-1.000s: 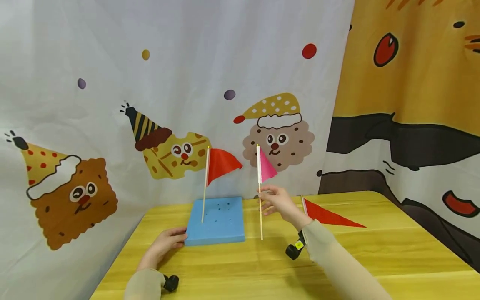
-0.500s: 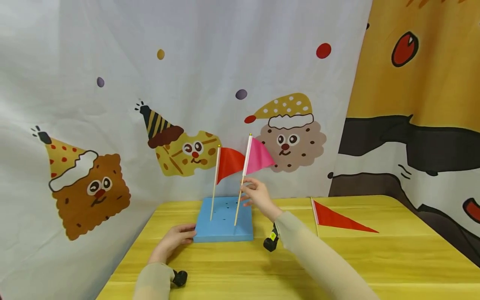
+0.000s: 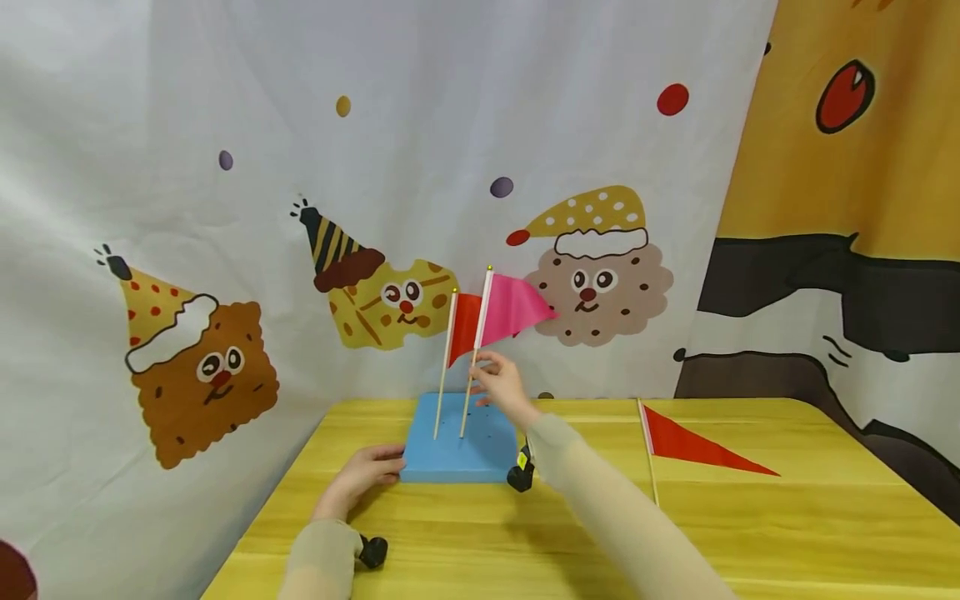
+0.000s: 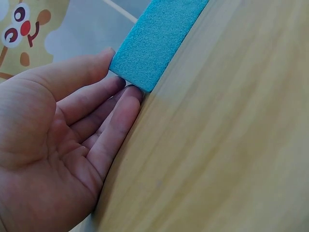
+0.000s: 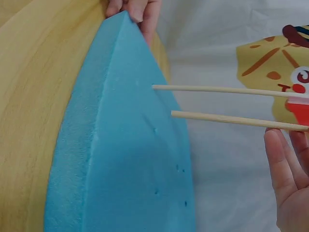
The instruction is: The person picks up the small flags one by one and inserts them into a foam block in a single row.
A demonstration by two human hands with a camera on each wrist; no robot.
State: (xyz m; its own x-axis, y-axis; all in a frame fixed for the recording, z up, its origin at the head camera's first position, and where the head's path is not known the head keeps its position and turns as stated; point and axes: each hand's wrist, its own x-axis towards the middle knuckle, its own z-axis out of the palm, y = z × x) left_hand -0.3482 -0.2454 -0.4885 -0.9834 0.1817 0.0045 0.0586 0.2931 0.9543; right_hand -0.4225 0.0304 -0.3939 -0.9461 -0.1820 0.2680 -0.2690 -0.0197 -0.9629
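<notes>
A light blue foam block (image 3: 450,462) lies on the table, small holes in its top. One red flag (image 3: 463,327) stands upright in it on a thin wooden stick. My right hand (image 3: 501,387) pinches the stick of a pink flag (image 3: 513,310) between thumb and fingers, just right of the red one. In the right wrist view, the bare end of the pink flag's stick (image 5: 217,117) appears slightly above the block's surface. My left hand (image 3: 366,475) rests its fingertips against the block's left side; the left wrist view shows its thumb at the block's corner.
On the right of the wooden table (image 3: 600,533) lies another red flag (image 3: 697,450) on its stick. A white cloth (image 3: 420,125) with cartoon prints hangs behind the table.
My right hand has carried the pink flag leftward from beside the block to over it, near the standing red flag. My left hand stays at the block's left side. The head view has shifted.
</notes>
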